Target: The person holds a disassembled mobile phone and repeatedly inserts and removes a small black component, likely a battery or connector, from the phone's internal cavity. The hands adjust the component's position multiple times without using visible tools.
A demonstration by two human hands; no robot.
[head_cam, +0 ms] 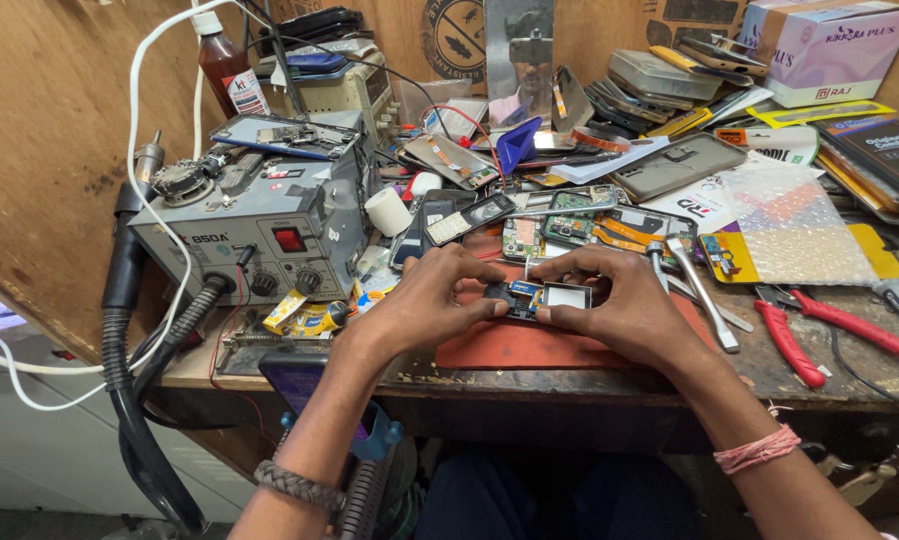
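Both hands, left (431,298) and right (621,300), pinched the opened phone (541,297); the tweezers (707,297) at 3 o'clock risked a knock.

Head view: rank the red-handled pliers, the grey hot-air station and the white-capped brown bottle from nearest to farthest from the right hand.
From the right hand:
1. Red-handled pliers, just to its right on the bench.
2. Grey hot-air station, across to the left.
3. White-capped brown bottle, far back left.
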